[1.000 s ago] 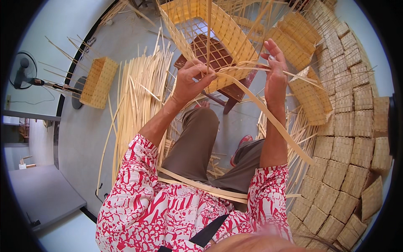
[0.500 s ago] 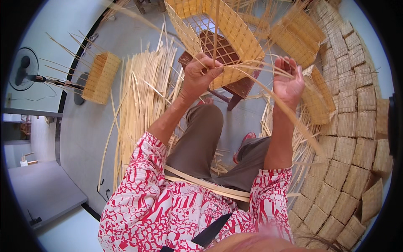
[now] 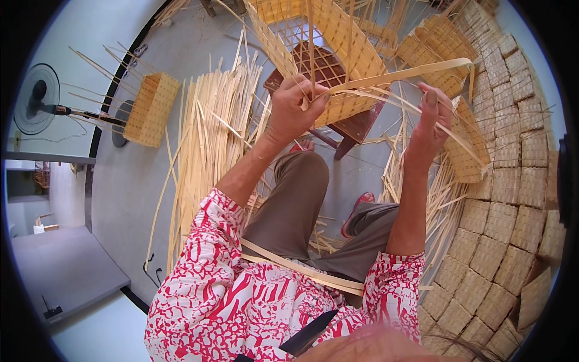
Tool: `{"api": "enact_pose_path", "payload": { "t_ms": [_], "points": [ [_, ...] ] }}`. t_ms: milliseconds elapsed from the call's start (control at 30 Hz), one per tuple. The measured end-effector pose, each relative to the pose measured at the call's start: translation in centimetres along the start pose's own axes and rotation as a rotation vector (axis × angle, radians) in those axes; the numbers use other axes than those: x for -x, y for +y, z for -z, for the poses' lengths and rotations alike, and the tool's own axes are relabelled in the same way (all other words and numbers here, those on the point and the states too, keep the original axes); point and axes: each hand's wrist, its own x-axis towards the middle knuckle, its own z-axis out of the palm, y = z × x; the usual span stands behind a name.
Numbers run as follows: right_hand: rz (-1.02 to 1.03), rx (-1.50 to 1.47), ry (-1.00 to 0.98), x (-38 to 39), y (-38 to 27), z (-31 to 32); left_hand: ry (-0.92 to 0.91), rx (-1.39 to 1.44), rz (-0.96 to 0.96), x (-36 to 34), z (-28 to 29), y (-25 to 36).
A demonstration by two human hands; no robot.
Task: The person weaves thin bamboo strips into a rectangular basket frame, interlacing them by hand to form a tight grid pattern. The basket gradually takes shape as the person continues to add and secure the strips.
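A woven yellow basket (image 3: 366, 53) with an open-lattice bottom rests tilted on a dark red stool (image 3: 356, 125) in front of my knees. At its near corner my left hand (image 3: 295, 107) pinches the rim and the ends of bamboo strips, its thumb pressed to the forefinger. To the right, my right hand (image 3: 430, 125) has its fingers curled around a thin bamboo strip (image 3: 463, 143) that runs from the corner past the palm. Above it a wider bamboo strip (image 3: 404, 73) reaches right from the left hand, its far end bent down.
Loose bamboo strips (image 3: 208, 139) lie in a thick pile left of my legs. Another basket (image 3: 151, 108) with upright strips stands near a fan (image 3: 37, 99). More baskets (image 3: 467, 148) sit at right, before stacked woven pieces (image 3: 506, 223). Flat strips (image 3: 301, 270) lie across my lap.
My right hand has moved slightly right, its fingers now curled around the thin strip. The wider strip has swung from over the right forearm up to above the hand. The left hand keeps its pinch.
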Motion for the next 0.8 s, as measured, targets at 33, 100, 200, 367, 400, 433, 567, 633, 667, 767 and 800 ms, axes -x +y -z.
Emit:
{"api": "enact_pose_path", "payload": {
  "t_ms": [33, 100, 200, 367, 400, 433, 567, 633, 667, 767, 800],
  "points": [
    [0.124, 0.007, -0.048, -0.2, -0.2, 0.1, -0.063, 0.000, 0.001, -0.1, 0.7, -0.6],
    [0.376, 0.017, -0.150, -1.1, -0.9, 0.0, -0.159, 0.022, 0.005, -0.5, 2.8, -1.6],
    [0.449, 0.169, -0.165, -1.8, -0.7, 0.8, -0.266, 0.117, -0.007, -1.4, 6.7, -3.0],
    [0.733, 0.821, -0.347, -1.1, 0.5, -0.2, -0.391, 0.132, 0.050, -2.1, 10.7, -6.7],
    [0.700, 0.734, -0.396, -0.8, 0.0, -1.1, -0.401, 0.137, 0.041, -2.2, 11.2, -7.0],
    [0.694, 0.737, -0.425, -0.6, -0.1, -1.3, -0.413, 0.143, 0.030, -2.2, 11.6, -7.2],
    [0.630, 0.787, -0.554, 0.7, 1.3, -0.6, -0.461, 0.207, -0.015, -2.5, 11.7, -7.8],
    [0.602, 0.810, -0.579, 1.2, 1.6, -0.5, -0.472, 0.152, -0.004, -2.5, 11.7, -7.5],
    [0.595, 0.819, -0.572, 1.3, 1.5, -0.3, -0.480, 0.137, -0.022, -2.7, 11.6, -7.6],
    [0.589, 0.803, -0.591, 1.3, 1.6, -0.4, -0.479, 0.113, -0.061, -2.7, 11.6, -7.8],
    [0.587, 0.795, -0.599, 1.2, 1.7, -0.4, -0.479, 0.112, -0.075, -2.8, 11.5, -8.1]
  ]
}}
